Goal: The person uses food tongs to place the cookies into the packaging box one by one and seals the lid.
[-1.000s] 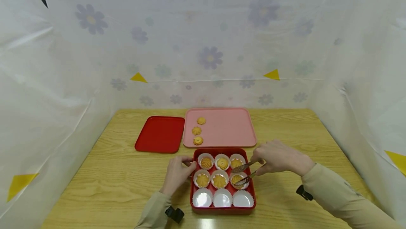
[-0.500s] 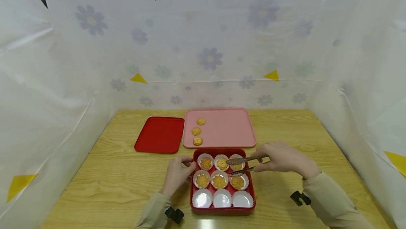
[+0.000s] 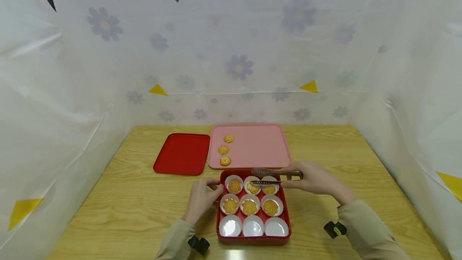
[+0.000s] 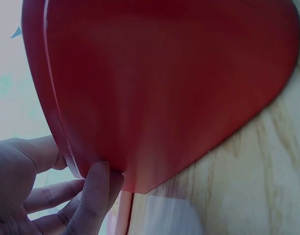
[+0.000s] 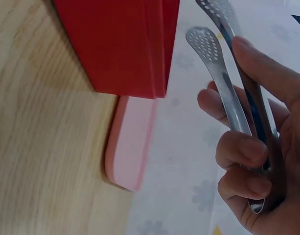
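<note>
At the red box (image 3: 253, 241), the hands (image 3: 201, 196) (image 3: 313, 178) grip its smooth rim (image 4: 54, 93) (left) and perforated metal tongs (image 5: 232, 100) (right).

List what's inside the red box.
Nine white cups: six show a cookie, the nearest three are empty. Tongs partly cover two far-row cookies; anything beneath the cups is hidden.

Evidence is pointing to a makeshift screened booth, wider premises undetermined: white, flower-printed, plastic-looking sheeting (image 3: 216, 43) is enclosing a light wood-grain desk (image 3: 144, 208) on three sides, with flat yellow triangular pennants (image 3: 310, 86) dotting it.
</note>
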Demonstrator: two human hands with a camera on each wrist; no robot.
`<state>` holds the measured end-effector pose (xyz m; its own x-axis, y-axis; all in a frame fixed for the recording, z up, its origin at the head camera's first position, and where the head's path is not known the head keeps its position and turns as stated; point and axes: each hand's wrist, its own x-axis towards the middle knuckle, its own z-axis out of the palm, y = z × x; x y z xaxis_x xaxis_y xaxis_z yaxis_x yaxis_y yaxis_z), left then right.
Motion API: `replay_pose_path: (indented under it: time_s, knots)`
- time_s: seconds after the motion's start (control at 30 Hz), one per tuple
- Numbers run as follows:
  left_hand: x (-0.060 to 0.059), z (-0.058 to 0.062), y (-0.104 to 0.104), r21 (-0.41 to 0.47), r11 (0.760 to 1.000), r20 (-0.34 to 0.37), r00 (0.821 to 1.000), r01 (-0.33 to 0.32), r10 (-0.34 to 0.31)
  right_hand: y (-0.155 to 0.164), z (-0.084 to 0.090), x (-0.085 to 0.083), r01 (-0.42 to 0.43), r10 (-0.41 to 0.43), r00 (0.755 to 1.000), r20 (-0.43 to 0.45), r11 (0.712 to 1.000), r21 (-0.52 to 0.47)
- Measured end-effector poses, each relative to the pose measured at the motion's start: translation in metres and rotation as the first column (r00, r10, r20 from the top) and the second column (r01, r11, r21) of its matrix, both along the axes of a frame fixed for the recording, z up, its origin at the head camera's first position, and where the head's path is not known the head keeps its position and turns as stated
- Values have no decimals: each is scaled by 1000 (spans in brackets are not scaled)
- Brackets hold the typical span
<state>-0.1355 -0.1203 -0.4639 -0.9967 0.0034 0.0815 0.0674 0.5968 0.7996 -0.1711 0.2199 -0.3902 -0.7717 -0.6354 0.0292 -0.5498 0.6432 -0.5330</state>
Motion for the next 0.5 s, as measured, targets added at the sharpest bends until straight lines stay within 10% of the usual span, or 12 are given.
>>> replay_pose_path:
  time_s: [0.5]
  knots:
    - [0, 0, 0, 0, 1000, -2, 1000, 2, -2, -41, 4, -28, 165, -166, 986, 7, 983, 86]
